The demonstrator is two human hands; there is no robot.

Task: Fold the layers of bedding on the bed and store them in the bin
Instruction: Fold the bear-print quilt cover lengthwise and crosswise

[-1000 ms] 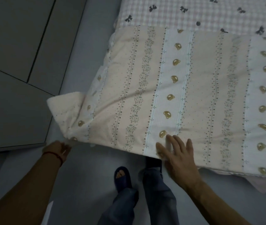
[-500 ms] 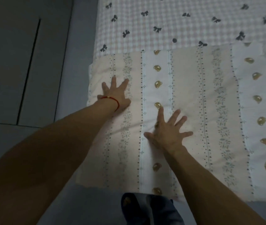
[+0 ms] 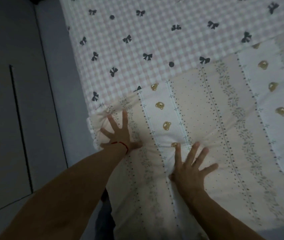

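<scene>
Both hands lie flat with fingers spread, grasping nothing: the left hand (image 3: 118, 131) presses the striped bear-print quilt (image 3: 224, 135) by its corner at nine o'clock, the right hand (image 3: 190, 168) presses it nearer six. The quilt covers the bed over a checked bow-print sheet (image 3: 155, 40) showing toward twelve o'clock.
</scene>
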